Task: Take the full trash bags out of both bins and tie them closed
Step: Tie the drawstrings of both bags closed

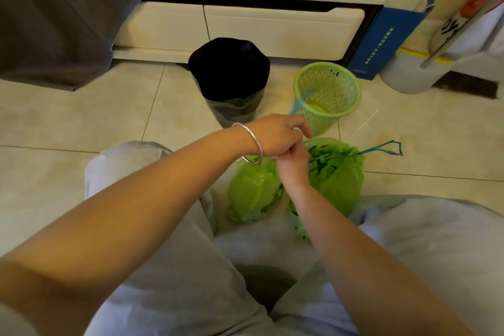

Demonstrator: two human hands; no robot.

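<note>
Both green bags (pixel 338 180) sit on the floor between your knees, out of the black bin (pixel 229 76) and the green basket (pixel 327 93); they look soft, light and slippery. Your left hand (pixel 275 136) and right hand (pixel 291 163), each grip pinched together at the nearer bag's neck, should work the drawstring (pixel 381 148).
</note>
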